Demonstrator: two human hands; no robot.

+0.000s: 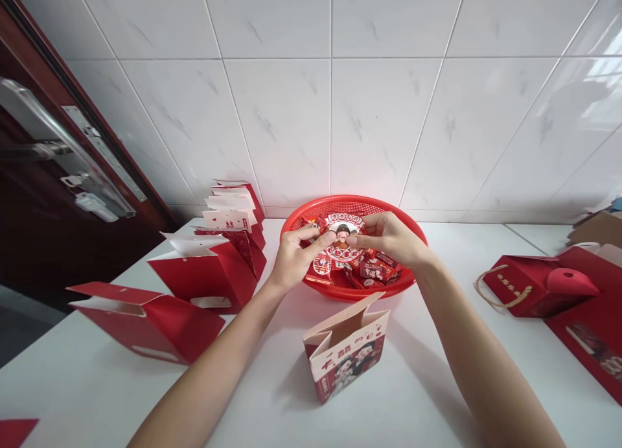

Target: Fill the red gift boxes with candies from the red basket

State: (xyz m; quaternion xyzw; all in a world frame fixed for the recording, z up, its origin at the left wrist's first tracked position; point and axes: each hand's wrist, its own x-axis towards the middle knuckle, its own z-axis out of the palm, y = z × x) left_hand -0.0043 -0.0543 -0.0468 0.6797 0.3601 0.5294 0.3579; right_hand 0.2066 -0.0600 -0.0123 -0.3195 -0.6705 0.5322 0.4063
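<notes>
Above the red plastic basket (290, 222), my left hand (299, 257) and my right hand (391, 239) pinch a round red-and-white piece (344, 224) from both sides. A cartoon figure is printed at its centre; whether it is a card or a flat packet, I cannot tell. Beneath it, red-wrapped sweets (376, 270) lie in the basket. Nearer to me, between my forearms, stands a small red-and-white paper gift bag (347, 351) with its top open and a printed cartoon couple on the front.
Several red gift bags stand at left: one in front (155, 321), one behind it (208, 270), and a row of white-topped ones (233, 208). At right lie a red box with a rope handle (525, 286) and a red bag (593, 325). A tiled wall (330, 111) backs the white table (272, 396).
</notes>
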